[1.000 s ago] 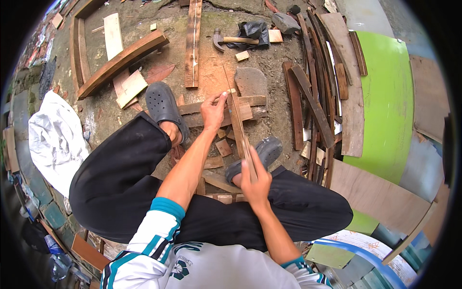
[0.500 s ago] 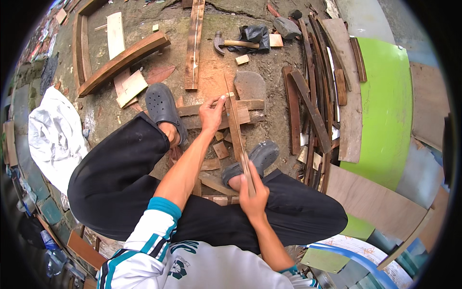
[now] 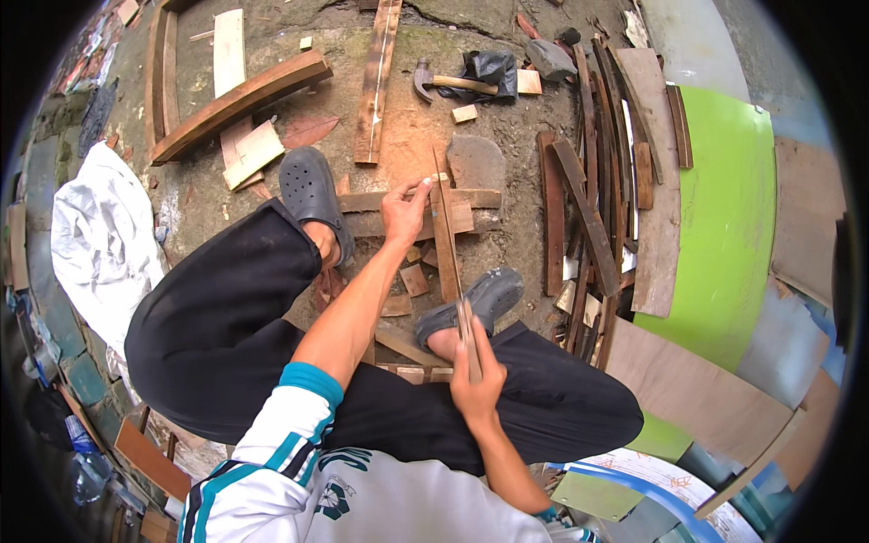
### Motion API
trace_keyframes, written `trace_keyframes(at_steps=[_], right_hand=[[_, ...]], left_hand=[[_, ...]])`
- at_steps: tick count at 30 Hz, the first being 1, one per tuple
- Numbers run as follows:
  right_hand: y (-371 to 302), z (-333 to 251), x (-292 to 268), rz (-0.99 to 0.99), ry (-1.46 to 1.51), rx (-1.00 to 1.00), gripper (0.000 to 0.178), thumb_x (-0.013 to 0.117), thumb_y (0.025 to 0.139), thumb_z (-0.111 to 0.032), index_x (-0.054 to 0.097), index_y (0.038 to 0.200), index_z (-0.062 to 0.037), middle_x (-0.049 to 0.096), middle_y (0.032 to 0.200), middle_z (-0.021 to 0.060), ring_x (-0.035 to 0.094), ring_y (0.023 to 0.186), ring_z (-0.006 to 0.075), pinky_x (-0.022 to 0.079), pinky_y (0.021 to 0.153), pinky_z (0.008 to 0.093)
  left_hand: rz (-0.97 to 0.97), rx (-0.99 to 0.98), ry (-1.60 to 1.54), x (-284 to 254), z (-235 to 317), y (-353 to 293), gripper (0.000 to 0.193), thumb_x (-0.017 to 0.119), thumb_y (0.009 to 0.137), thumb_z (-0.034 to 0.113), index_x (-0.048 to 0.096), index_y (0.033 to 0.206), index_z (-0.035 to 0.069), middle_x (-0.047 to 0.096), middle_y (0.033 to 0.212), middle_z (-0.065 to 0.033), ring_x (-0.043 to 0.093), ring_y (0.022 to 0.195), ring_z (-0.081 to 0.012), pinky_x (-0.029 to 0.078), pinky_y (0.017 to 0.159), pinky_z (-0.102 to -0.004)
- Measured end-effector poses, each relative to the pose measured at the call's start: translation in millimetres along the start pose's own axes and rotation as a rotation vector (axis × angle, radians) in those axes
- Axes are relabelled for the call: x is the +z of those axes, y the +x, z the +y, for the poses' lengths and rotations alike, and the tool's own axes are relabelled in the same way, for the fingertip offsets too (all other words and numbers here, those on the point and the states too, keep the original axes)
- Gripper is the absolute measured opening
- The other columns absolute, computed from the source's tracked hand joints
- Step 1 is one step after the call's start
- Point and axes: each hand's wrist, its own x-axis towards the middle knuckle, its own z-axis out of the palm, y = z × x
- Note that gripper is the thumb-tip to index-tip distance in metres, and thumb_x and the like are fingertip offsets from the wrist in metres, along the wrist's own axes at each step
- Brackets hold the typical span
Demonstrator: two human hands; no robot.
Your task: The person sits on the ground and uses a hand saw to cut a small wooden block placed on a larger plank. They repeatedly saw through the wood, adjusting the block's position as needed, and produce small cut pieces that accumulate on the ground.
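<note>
My right hand is wrapped around the handle of a handsaw, whose thin blade points away from me. Beside the blade lies a narrow strip of wood, running toward my right foot. At the strip's far end, my left hand is closed on it, thumb and fingers near the blade's tip. The strip rests across wooden blocks on the ground between my feet. Whether the saw teeth touch the strip cannot be made out.
A hammer lies beyond, by a black plastic bag and a flat stone. Dark wooden slats pile up on the right, next to a green panel. On the left are a curved wooden frame and a white sack.
The saw in my right hand has shifted slightly toward me, its blade seen more edge-on. My left hand keeps its place on the strip. The whole view has tilted a little.
</note>
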Motion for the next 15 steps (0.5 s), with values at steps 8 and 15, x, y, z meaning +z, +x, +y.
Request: trace_keyframes(at_steps=[8,15], right_hand=[[168.8,46.6,82.4,0.193,0.008,-0.156,0.042,0.062,0.098,-0.016,0.060,0.134,0.0058,0.070,0.119,0.0266,0.072,0.107,0.0343,0.054,0.090,0.0356],[-13.5,5.4,3.2,0.004,-0.020,0.005,0.042,0.057,0.097,-0.001,0.055,0.137,0.0107,0.068,0.126,0.0255,0.069,0.114,0.0278,0.053,0.097,0.0356]], left_hand=[[-0.080,0.016,-0.044,16.8,9.2,-2.3,0.031,0.078,0.091,0.029,0.077,0.107,0.002,0.075,0.081,-0.0064,0.069,0.073,-0.0100,0.055,0.065,-0.0253],[-0.046,-0.031,-0.018,2.2,10.5,-1.2,0.029,0.077,0.093,0.025,0.076,0.107,0.000,0.074,0.088,-0.0057,0.069,0.076,-0.0097,0.060,0.070,-0.0253]])
